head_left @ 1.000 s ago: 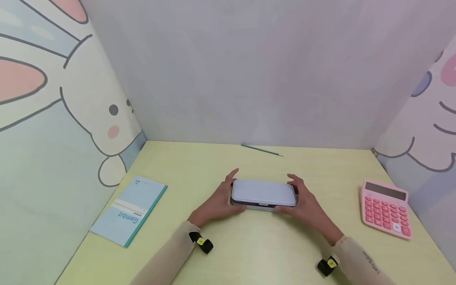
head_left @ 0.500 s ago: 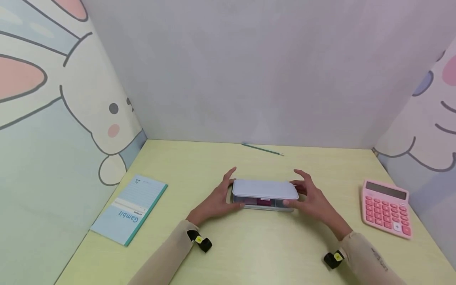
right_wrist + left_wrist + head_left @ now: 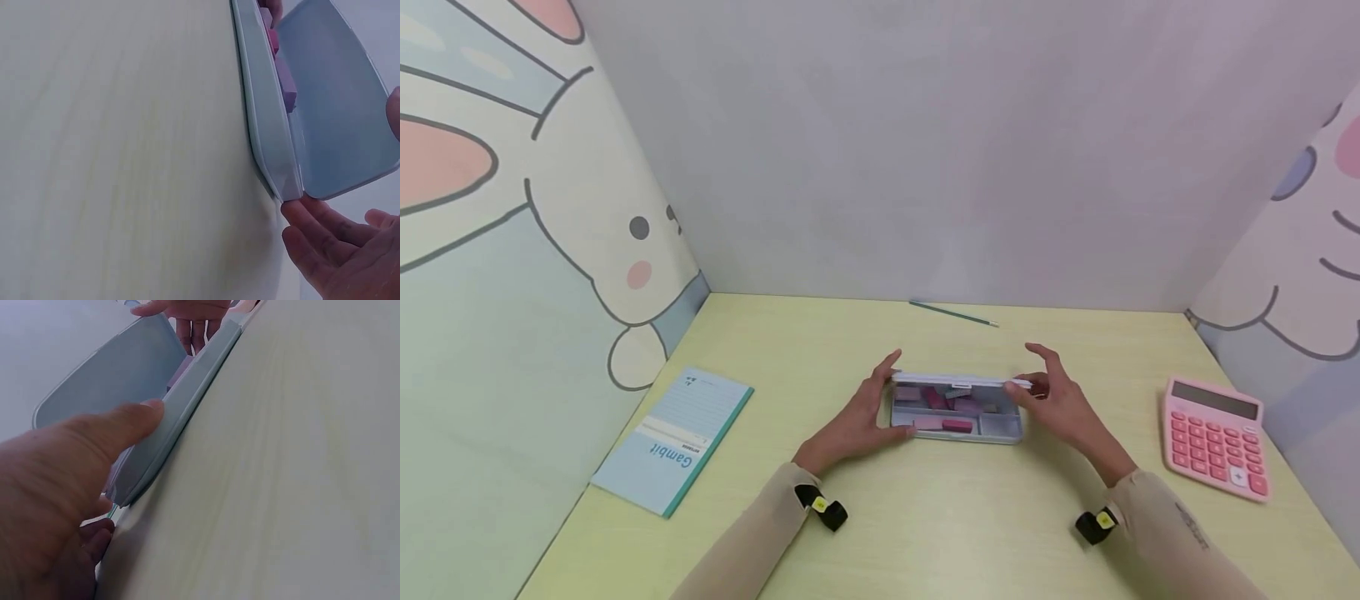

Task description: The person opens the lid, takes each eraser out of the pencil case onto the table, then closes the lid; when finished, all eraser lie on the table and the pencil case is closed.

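Note:
A pale blue pencil case [image 3: 1000,429] lies on the table, its lid [image 3: 925,379] raised on the far-side hinge. Small pink and purple blocks [image 3: 957,426] lie in its compartments; the front right one shows a bare floor. My left hand [image 3: 863,418] holds the left end, thumb [image 3: 140,419] on the front rim and other fingers behind. At the right end, my right hand [image 3: 1063,408] has its thumb [image 3: 1018,392] at the lid's front edge and fingers [image 3: 312,222] touching the back corner. Its index finger points upward.
A thin dark green pencil [image 3: 953,313] lies by the back wall. To the left is a light blue notebook [image 3: 670,442]; a pink calculator [image 3: 1216,437] lies at the right. Printed cartoon walls enclose the pale wooden table [image 3: 925,525].
The pencil case's lid has swung up and back from nearly closed, uncovering the blocks inside. My right thumb has risen with the lid's edge, while my left hand has stayed at its end.

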Available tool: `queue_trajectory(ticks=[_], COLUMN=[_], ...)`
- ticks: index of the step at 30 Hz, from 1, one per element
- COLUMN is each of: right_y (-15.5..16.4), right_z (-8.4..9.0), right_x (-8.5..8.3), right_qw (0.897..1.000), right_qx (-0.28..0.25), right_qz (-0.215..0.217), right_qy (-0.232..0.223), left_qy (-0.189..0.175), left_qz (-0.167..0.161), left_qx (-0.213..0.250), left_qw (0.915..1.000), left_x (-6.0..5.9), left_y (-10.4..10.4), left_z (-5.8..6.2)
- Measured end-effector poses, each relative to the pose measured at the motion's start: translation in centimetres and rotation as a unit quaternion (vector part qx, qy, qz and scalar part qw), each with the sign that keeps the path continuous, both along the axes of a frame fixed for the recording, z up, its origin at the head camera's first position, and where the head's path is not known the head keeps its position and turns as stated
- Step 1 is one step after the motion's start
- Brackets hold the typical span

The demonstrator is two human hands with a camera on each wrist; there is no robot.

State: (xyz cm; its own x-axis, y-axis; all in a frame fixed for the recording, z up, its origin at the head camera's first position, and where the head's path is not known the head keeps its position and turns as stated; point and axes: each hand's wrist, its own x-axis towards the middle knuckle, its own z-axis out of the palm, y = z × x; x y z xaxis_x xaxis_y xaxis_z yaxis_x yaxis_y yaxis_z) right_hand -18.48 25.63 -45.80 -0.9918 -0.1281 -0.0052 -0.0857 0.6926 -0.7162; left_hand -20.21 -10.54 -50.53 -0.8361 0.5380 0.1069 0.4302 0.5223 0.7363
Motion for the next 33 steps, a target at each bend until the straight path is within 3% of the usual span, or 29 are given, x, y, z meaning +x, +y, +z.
queue_trajectory(ticks=[11,25,33], right_y=[-0.3,0.3,0.4], right_z=[0.4,-0.1,-0.3], right_x=[-1.4,-1.3,-1.1], right_qw=[0.995,0.992,0.993], right_qx=[-0.061,-0.101,-0.102], right_qz=[-0.046,-0.042,-0.027], right_qy=[-0.069,-0.065,-0.056], left_qy=[0.024,0.014,-0.011], left_qz=[-0.004,0.015,0.026], left_qx=[-0.029,-0.071,-0.122], left_qw=[0.9993,0.9973,0.9921], left_x=[-0.1,-2.7,-3.0], left_y=[0.0,-0.1,-0.3], left_z=[0.0,0.8,0.9])
